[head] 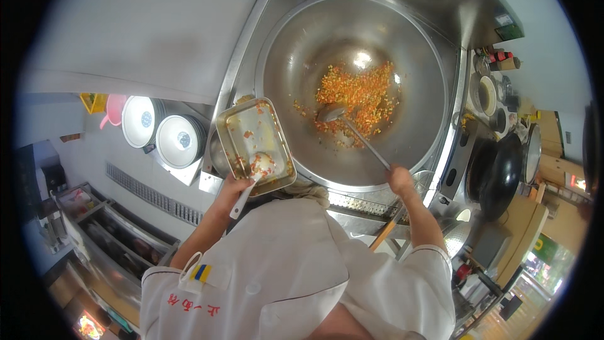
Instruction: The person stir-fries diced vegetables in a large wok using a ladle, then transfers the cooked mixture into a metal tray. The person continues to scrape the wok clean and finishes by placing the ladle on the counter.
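Note:
In my right hand (401, 180) is the long metal handle of a cooking ladle (332, 113). Its bowl rests among chopped red and yellow-green peppers (363, 89) at the bottom of a very large steel wok (302, 23). My left hand (232, 190) grips the near-left corner of a rectangular metal tray (288, 170), tilted beside the wok's left rim. A few pepper bits cling inside it. A white spoon (245, 198) lies in the tray with its handle over the near edge by my left thumb; whether my fingers also pinch the handle is hard to tell.
Stacked white bowls (181, 139) stand at the left, near a pink plastic scoop (114, 109). A cloth (306, 192) lies at the wok's front edge. On the right are a wire strainer (427, 184), a black wok (502, 177) and seasoning containers (487, 96).

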A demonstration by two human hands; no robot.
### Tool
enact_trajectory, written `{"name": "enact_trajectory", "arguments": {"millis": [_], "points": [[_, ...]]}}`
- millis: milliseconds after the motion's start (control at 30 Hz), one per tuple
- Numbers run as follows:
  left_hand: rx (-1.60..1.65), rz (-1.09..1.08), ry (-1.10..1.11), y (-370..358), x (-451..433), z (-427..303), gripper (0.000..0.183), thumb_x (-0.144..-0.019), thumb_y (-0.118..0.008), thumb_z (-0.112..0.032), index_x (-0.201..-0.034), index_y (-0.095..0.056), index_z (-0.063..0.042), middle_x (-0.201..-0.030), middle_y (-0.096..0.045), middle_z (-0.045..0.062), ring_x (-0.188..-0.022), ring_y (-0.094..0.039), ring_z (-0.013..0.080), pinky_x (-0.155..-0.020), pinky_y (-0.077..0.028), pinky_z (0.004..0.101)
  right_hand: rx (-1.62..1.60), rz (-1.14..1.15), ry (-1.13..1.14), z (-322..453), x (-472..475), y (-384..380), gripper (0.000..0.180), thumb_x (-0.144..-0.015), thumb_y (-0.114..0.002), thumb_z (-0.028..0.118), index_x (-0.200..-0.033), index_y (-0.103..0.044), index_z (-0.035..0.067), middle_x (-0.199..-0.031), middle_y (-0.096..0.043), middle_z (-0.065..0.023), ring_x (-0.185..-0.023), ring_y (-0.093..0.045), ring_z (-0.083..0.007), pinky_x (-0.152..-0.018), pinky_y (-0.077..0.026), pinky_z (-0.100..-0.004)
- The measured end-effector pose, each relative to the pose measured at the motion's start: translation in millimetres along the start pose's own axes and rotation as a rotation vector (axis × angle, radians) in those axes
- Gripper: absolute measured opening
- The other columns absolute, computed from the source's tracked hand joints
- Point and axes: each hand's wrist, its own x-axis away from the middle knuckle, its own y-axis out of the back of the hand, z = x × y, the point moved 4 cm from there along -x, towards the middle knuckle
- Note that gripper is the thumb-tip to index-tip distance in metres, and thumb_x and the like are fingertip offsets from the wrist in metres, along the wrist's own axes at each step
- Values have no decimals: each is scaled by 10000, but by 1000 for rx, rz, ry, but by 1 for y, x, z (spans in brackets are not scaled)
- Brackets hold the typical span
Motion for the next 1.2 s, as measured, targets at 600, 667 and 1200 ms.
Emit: {"name": "enact_trajectory", "arguments": {"millis": [600,667,1200], "points": [[-66,19,-43,-6,12,2,748,-775,-687,-113,-1464,-429,19,-1321,-586,135,-1215,-577,245,-1055,-442,351,-261,165,155,77,-16,-62,477,-1017,-564,434,-970,-659,-32,-857,-694,-262,-795,-697,-400,-703,-546,-479],[-63,15,-48,-7,14,1,746,-775,-685,-112,-1464,-429,19,-1321,-586,134,-1216,-576,246,-1056,-441,351,-214,144,182,31,8,-52,472,-992,-592,419,-1069,-672,-40,-1014,-686,-312,-989,-646,-489,-873,-508,-519],[-88,2,-83,-2,42,5,735,-781,-673,-101,-1464,-428,20,-1322,-583,133,-1223,-568,248,-1063,-433,349,-890,324,7,148,-46,-61,609,-1018,-516,543,-941,-665,-42,-782,-676,-223,-668,-682,-314,-628,-521,-461]]}}
